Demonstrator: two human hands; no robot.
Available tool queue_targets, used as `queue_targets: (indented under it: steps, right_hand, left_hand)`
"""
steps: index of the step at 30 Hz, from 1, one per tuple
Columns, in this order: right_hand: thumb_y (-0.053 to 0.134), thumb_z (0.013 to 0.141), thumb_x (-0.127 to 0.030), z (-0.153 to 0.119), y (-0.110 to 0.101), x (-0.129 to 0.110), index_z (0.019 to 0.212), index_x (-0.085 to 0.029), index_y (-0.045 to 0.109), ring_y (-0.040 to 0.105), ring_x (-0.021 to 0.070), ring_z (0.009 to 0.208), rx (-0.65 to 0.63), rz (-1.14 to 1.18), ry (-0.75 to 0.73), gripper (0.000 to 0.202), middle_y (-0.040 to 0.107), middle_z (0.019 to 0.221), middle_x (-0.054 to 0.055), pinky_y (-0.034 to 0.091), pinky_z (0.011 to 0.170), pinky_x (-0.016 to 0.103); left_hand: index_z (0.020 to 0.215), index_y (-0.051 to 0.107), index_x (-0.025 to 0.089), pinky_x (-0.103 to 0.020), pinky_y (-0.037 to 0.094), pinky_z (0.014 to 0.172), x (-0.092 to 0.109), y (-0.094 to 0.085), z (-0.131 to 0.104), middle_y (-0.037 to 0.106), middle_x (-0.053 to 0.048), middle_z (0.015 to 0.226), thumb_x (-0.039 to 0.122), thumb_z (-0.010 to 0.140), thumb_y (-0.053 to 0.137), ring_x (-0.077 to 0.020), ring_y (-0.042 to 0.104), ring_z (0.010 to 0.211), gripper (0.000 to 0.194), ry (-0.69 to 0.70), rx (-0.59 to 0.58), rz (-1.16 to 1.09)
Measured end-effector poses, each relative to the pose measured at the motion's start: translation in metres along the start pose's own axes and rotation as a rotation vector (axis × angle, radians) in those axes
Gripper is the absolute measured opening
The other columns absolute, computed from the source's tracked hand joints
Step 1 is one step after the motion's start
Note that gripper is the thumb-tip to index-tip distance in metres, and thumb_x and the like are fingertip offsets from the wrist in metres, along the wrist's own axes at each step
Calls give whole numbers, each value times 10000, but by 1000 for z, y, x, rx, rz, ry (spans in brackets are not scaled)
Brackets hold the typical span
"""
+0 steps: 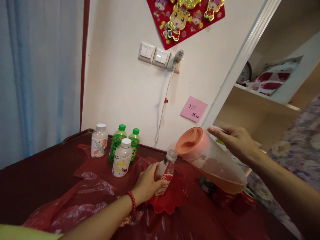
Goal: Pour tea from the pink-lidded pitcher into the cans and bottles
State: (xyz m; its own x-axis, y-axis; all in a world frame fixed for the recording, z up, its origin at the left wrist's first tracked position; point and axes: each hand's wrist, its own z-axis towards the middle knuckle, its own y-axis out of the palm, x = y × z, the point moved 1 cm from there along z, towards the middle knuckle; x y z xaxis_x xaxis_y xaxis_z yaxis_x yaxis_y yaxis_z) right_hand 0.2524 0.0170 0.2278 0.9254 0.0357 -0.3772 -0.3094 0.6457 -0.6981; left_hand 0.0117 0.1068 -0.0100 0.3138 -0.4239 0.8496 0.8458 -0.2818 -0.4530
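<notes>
My left hand (149,185) is closed around a clear bottle (168,169) with a red and white label. Its mouth is uncapped, and it stands tilted on a red scalloped dish (168,203). In my right hand (235,143) is the handle of a clear pitcher (220,165) with an orange lid (191,141). The pitcher is tipped towards the left, its lid's edge right at the bottle's mouth. Some liquid lies low in the pitcher; whether any is flowing out, I cannot tell.
Two white-capped bottles (99,141) and two green bottles (117,140) stand on the left. Red plastic sheeting (97,190) lies crumpled over the dark red table (50,176). Cans (243,200) sit under the pitcher. A white cord (162,115) hangs from a wall socket.
</notes>
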Motion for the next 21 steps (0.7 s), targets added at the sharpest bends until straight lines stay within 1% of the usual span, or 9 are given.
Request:
queue_targets:
  steps: [2, 13, 16, 21]
  right_hand:
    - [620, 874, -703, 0, 0, 0, 860, -214, 773, 588, 213, 599, -25, -9, 13, 512, 640, 625, 39, 384, 499, 317]
    - [609, 888, -696, -2, -1, -3, 842, -220, 765, 619, 236, 656, -41, -4, 22, 502, 648, 646, 53, 428, 539, 345]
    - [604, 892, -696, -2, -1, -4, 850, -216, 770, 616, 232, 653, -45, -14, 27, 510, 649, 645, 55, 418, 535, 339]
    - [621, 878, -703, -2, -1, -3, 878, -211, 777, 580, 203, 587, -1, -64, 30, 516, 648, 629, 40, 364, 500, 311]
  left_hand:
    - [1324, 582, 207, -432, 445, 1114, 0, 0, 0, 652, -129, 1408, 278, 762, 746, -320, 618, 1272, 590, -4, 1, 4]
    - [1321, 584, 199, -436, 450, 1111, 3, -2, -1, 651, -137, 1407, 282, 758, 746, -322, 616, 1277, 592, -8, 2, -3]
    - [1333, 578, 200, -438, 454, 1106, 2, -1, -1, 650, -137, 1407, 282, 761, 741, -324, 618, 1275, 600, -6, -1, -2]
    - [1348, 566, 188, -448, 440, 1121, 1, -1, 0, 636, -144, 1426, 275, 769, 739, -325, 603, 1294, 611, -2, -5, 5]
